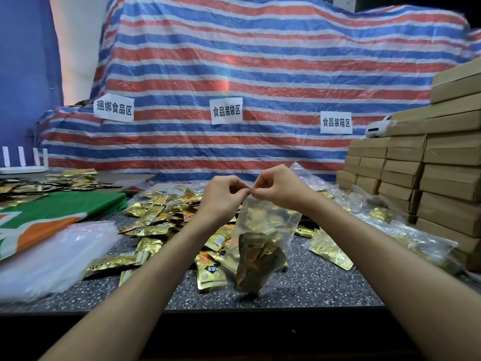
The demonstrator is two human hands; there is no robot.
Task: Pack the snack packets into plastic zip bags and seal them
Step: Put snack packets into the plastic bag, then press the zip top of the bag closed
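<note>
Head view, left hand (223, 196), right hand (279, 187) pinching zip bag (263, 225) top edge

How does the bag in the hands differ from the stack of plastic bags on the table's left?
The held bag hangs upright, pinched at its top by the left hand and right hand; the bag stack lies flat on the table. The held bag has gold packets inside; the bag stack looks empty. Both are clear plastic.
</note>
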